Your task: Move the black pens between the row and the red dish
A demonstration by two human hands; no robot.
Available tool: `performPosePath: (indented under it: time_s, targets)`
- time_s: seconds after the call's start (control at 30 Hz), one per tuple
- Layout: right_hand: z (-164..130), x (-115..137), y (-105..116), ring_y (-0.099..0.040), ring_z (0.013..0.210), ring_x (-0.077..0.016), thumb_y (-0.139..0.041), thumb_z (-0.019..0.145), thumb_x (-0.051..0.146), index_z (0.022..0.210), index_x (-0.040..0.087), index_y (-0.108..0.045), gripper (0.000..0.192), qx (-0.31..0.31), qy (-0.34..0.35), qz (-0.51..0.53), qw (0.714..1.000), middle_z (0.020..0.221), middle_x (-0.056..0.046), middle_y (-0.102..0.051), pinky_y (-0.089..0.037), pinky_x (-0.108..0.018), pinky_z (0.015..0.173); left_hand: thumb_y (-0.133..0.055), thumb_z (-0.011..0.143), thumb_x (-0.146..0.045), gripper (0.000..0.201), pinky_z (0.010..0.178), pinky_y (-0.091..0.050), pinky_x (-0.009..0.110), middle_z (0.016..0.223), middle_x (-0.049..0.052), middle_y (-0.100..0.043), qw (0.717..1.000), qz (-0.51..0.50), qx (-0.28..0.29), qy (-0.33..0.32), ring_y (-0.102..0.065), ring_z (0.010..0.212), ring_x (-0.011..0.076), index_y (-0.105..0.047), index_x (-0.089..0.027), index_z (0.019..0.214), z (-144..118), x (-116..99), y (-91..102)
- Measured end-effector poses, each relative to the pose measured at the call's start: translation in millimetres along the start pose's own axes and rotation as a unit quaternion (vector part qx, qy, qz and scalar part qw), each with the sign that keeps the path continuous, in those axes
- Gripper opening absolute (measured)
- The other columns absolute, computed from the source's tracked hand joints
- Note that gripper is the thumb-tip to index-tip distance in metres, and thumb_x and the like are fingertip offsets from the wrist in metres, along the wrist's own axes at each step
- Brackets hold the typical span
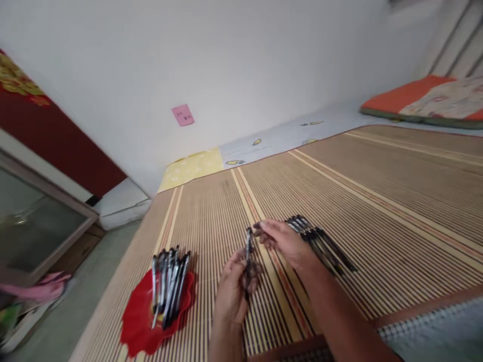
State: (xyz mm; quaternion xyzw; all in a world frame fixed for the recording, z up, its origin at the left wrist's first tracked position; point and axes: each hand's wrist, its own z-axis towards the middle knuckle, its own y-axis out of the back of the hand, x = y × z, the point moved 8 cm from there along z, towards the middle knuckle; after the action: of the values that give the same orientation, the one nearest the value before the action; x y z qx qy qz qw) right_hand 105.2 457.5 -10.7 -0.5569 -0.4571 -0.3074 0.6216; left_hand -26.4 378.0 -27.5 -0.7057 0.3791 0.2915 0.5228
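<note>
My left hand (236, 281) is closed around a pen (248, 246) with a clear barrel and dark ends, held nearly upright. My right hand (279, 239) is just to the right of the pen's top, its thumb and fingers pinched on a small dark piece that looks like a pen cap (258, 225). Dark stains mark the fingertips. Beyond the right wrist, several black pens (328, 246) lie side by side in a row on the striped mat (211, 211), partly hidden by the right arm. To the left, a bunch of similar pens (168, 281) rests on a red scalloped plate (139, 322).
The mat covers a bed against a white wall (264, 65), where a pink note (183, 115) is stuck. An orange patterned cushion (426, 100) lies at the far right. Left of the bed's edge is the floor (94, 271), with a pink cloth (45, 287).
</note>
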Motion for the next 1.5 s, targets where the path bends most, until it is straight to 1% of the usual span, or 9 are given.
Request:
performPosePath:
  time_s: [0.27, 0.4, 0.53, 0.63, 0.73, 0.83, 1.1, 1.3, 1.5]
  targets:
    - [-0.8, 4.8, 11.7, -0.062, 0.066, -0.0163, -0.073, 0.075, 0.057, 0.09, 0.018, -0.07, 0.042, -0.009, 0.012, -0.125, 0.992, 0.08, -0.008, -0.071, -0.05, -0.029, 0.061, -0.085, 0.07, -0.039, 0.04, 0.042, -0.028, 0.016, 0.066, 0.001, -0.062, 0.999, -0.007, -0.006, -0.041, -0.046, 0.047, 0.0064, -0.059, -0.015, 0.088, -3.6, 2.1, 4.6]
    - [0.8, 5.1, 16.0, -0.065, 0.071, -0.0189, -0.074, 0.071, 0.06, 0.092, 0.019, -0.07, 0.047, -0.009, 0.01, -0.159, 0.987, 0.084, -0.009, -0.072, -0.052, -0.03, 0.062, -0.088, 0.067, -0.038, 0.037, 0.049, -0.038, 0.017, 0.066, -0.001, -0.06, 0.99, 0.018, -0.074, -0.121, -0.049, 0.052, 0.0069, -0.064, -0.015, 0.082, -18.2, -33.9, 23.8]
    - [2.3, 8.8, 24.3, -0.066, 0.07, -0.0195, -0.075, 0.069, 0.061, 0.091, 0.019, -0.071, 0.048, -0.026, 0.019, -0.185, 0.982, 0.083, -0.01, -0.073, -0.053, -0.03, 0.059, -0.086, 0.067, -0.042, 0.038, 0.053, -0.042, 0.019, 0.07, -0.001, -0.063, 0.958, 0.119, -0.186, -0.182, -0.055, 0.057, 0.0091, -0.07, -0.016, 0.089, -47.5, -92.4, 78.3]
    - [2.3, 12.3, 28.0, -0.065, 0.067, -0.0194, -0.075, 0.069, 0.061, 0.09, 0.018, -0.072, 0.047, -0.03, 0.024, -0.196, 0.98, 0.079, -0.01, -0.072, -0.053, -0.029, 0.058, -0.08, 0.069, -0.053, 0.046, 0.049, -0.042, 0.022, 0.067, -0.001, -0.065, 0.911, 0.235, -0.273, -0.2, -0.054, 0.051, 0.0115, -0.071, -0.017, 0.097, -68.6, -137.7, 137.8]
    - [2.4, 13.9, 30.3, -0.065, 0.066, -0.0194, -0.075, 0.068, 0.061, 0.089, 0.018, -0.071, 0.048, -0.035, 0.023, -0.192, 0.98, 0.076, -0.009, -0.071, -0.053, -0.03, 0.058, -0.072, 0.069, -0.058, 0.051, 0.054, -0.046, 0.026, 0.069, 0.003, -0.069, 0.809, 0.409, -0.359, -0.222, -0.062, 0.059, 0.0183, -0.073, -0.013, 0.093, -82.4, -180.6, 188.9]
    - [2.5, 14.4, 32.6, -0.066, 0.068, -0.0198, -0.075, 0.068, 0.061, 0.09, 0.018, -0.071, 0.049, -0.04, 0.023, -0.198, 0.979, 0.078, -0.009, -0.072, -0.054, -0.03, 0.06, -0.06, 0.075, -0.055, 0.046, 0.058, -0.048, 0.029, 0.071, 0.006, -0.072, 0.719, 0.546, -0.383, -0.197, -0.066, 0.063, 0.0225, -0.073, -0.013, 0.09, -77.2, -201.7, 215.4]
    - [2.5, 15.4, 38.4, -0.068, 0.07, -0.0219, -0.074, 0.07, 0.059, 0.089, 0.019, -0.072, 0.045, -0.049, 0.024, -0.225, 0.973, 0.082, -0.011, -0.073, -0.056, -0.031, 0.061, -0.061, 0.078, -0.036, 0.022, 0.068, -0.044, 0.031, 0.077, 0.01, -0.073, 0.649, 0.641, -0.371, -0.178, -0.066, 0.076, 0.0256, -0.071, -0.017, 0.079, -49.2, -197.7, 219.0]
    - [1.9, 11.8, 40.0, -0.069, 0.073, -0.0225, -0.072, 0.073, 0.056, 0.092, 0.019, -0.072, 0.041, -0.044, 0.015, -0.229, 0.972, 0.083, -0.011, -0.073, -0.057, -0.032, 0.064, -0.057, 0.083, -0.029, 0.019, 0.066, -0.045, 0.028, 0.079, 0.009, -0.074, 0.652, 0.652, -0.351, -0.163, -0.067, 0.073, 0.0224, -0.07, -0.016, 0.085, -39.5, -186.1, 220.7]
    - [5.1, 14.5, 36.6, -0.067, 0.07, -0.0202, -0.072, 0.075, 0.047, 0.089, 0.02, -0.071, 0.03, -0.05, 0.033, -0.206, 0.977, 0.079, -0.008, -0.072, -0.053, -0.031, 0.062, -0.053, 0.084, -0.035, 0.026, 0.068, -0.046, 0.032, 0.083, 0.012, -0.074, 0.635, 0.651, -0.375, -0.183, -0.068, 0.078, 0.0263, -0.07, -0.016, 0.089, -56.1, -197.3, 207.1]
